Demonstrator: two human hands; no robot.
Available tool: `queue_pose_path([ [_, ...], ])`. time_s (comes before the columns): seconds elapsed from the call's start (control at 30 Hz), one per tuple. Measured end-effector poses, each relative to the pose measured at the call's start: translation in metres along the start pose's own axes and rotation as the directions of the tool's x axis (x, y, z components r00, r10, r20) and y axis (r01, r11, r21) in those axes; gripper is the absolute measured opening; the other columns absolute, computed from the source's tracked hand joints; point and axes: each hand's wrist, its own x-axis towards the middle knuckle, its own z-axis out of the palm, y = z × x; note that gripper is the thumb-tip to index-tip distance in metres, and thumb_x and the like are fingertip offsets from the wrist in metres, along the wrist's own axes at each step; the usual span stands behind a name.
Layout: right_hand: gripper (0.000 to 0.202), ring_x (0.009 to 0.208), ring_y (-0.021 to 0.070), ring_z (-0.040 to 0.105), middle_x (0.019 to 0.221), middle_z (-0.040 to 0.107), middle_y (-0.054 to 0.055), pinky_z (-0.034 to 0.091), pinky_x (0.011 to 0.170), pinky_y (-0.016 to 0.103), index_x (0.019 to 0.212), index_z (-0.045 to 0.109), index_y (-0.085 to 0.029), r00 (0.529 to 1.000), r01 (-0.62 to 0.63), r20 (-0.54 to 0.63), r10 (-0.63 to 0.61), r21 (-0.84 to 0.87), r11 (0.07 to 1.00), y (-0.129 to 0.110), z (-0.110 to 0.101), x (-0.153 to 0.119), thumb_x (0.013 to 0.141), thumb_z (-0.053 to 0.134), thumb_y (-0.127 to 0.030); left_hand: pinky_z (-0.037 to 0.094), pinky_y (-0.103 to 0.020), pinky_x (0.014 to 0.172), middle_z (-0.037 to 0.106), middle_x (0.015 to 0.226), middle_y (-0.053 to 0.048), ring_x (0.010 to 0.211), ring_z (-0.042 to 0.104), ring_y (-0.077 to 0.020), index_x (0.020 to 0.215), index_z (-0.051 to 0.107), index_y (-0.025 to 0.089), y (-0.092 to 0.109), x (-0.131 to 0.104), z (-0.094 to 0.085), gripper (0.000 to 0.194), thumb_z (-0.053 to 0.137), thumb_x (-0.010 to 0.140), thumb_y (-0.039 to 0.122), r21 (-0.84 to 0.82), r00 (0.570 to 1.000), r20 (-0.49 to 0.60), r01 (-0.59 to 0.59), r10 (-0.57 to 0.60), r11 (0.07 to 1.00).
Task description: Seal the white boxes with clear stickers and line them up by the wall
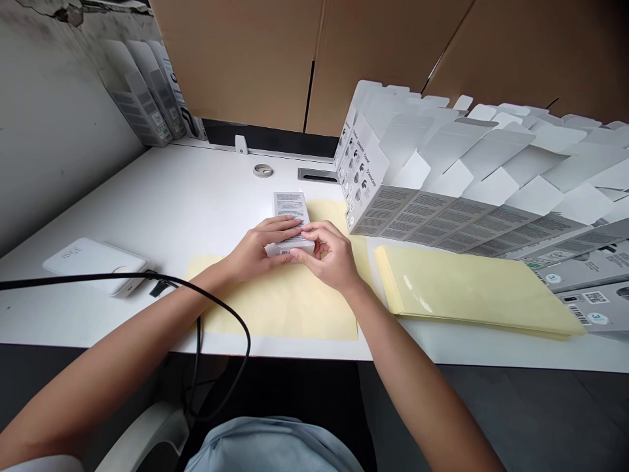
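A small printed carton (291, 203), pale with fine text and a barcode on its near end, lies on a yellow sheet (275, 314) at the middle of the table. Across its top rest the fingers of my left hand (263, 246), the thumb bent against the near end. My right hand (334, 254) pinches the near right corner with thumb and forefinger. Both hands are closed on the carton and hide part of its middle and near end.
Many open-flapped cartons (393, 203) stand in a row at right. Before them lies a stack of yellow sheets (472, 282). At left are a white power bank (93, 259) and a black cable (236, 314). Behind are a small round ring (263, 170) and cardboard panels (246, 59).
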Motion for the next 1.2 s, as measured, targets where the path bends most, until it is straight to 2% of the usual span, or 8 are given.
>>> queue_pose_path([
  [0.27,0.014,0.062,0.0128,0.056,0.105,0.064,0.009,0.050,0.051,0.030,0.084,0.064,-0.020,0.997,-0.066,0.037,0.062,0.109,0.992,-0.002,-0.002,0.002,0.079,0.073,-0.030,0.042,-0.051,0.114,0.061,0.138,-0.011,0.135,0.050,-0.0320,0.133,0.063,0.024,0.001,0.000,0.000,0.055,0.071,0.084,0.049,-0.009,1.000,-0.007,-0.019,0.019,1.000],
  [0.43,0.020,0.065,0.0133,0.055,0.101,0.063,0.008,0.050,0.053,0.029,0.080,0.063,-0.020,0.985,-0.167,-0.015,0.173,0.179,0.969,-0.004,0.003,0.003,0.074,0.076,-0.034,0.042,-0.051,0.114,0.061,0.138,-0.011,0.135,0.050,-0.0319,0.133,0.063,0.023,0.000,0.001,0.001,0.056,0.071,0.084,0.050,-0.008,1.000,-0.009,-0.010,0.010,1.000],
  [0.5,0.023,0.066,0.0130,0.054,0.106,0.060,0.008,0.052,0.056,0.030,0.089,0.063,-0.020,0.975,-0.205,-0.046,0.218,0.207,0.957,-0.005,0.009,0.002,0.073,0.075,-0.033,0.041,-0.052,0.114,0.061,0.138,-0.011,0.136,0.050,-0.0326,0.133,0.063,0.024,0.000,0.000,0.002,0.058,0.071,0.083,0.052,-0.015,1.000,-0.009,0.002,-0.003,1.000],
  [0.6,0.045,0.070,0.0127,0.053,0.122,0.054,0.009,0.054,0.060,0.030,0.110,0.058,-0.022,0.925,-0.337,-0.081,0.371,0.274,0.901,-0.006,0.016,0.001,0.069,0.074,-0.030,0.041,-0.051,0.114,0.062,0.137,-0.012,0.135,0.050,-0.0325,0.140,0.057,0.023,-0.001,0.000,0.003,0.067,0.072,0.081,0.053,-0.036,0.999,-0.035,0.020,-0.021,0.999],
  [0.7,0.056,0.077,0.0151,0.057,0.131,0.051,0.009,0.056,0.064,0.031,0.119,0.052,-0.025,0.857,-0.462,-0.034,0.514,0.392,0.796,-0.003,0.022,0.004,0.066,0.072,-0.027,0.041,-0.049,0.115,0.059,0.140,-0.012,0.136,0.049,-0.0318,0.146,0.048,0.024,0.000,-0.001,0.003,0.074,0.073,0.082,0.052,-0.045,0.999,-0.040,0.032,-0.034,0.998],
  [0.87,0.073,0.086,0.0204,0.062,0.133,0.052,0.010,0.057,0.072,0.038,0.132,0.043,-0.027,0.800,-0.532,0.003,0.600,0.465,0.707,0.003,0.027,0.009,0.064,0.069,-0.020,0.042,-0.048,0.114,0.059,0.140,-0.013,0.137,0.048,-0.0311,0.149,0.043,0.025,-0.002,-0.002,0.004,0.079,0.074,0.081,0.051,-0.043,0.999,-0.033,0.027,-0.029,0.999],
  [1.07,0.073,0.086,0.0197,0.062,0.135,0.049,0.010,0.058,0.077,0.040,0.142,0.035,-0.031,0.860,-0.458,0.010,0.511,0.456,0.763,0.004,0.026,0.003,0.077,0.066,-0.028,0.043,-0.048,0.113,0.059,0.140,-0.012,0.135,0.049,-0.0300,0.152,0.037,0.027,-0.003,-0.002,0.005,0.082,0.073,0.083,0.050,-0.032,0.999,-0.038,0.013,-0.014,0.999],
  [1.2,0.065,0.082,0.0181,0.061,0.133,0.049,0.012,0.058,0.074,0.038,0.139,0.038,-0.028,0.873,-0.433,-0.071,0.483,0.345,0.833,0.004,0.031,0.000,0.080,0.064,-0.027,0.042,-0.050,0.113,0.059,0.140,-0.012,0.136,0.048,-0.0314,0.151,0.039,0.026,-0.004,-0.003,0.005,0.081,0.073,0.082,0.050,-0.037,0.999,-0.033,0.032,-0.033,0.999],
])
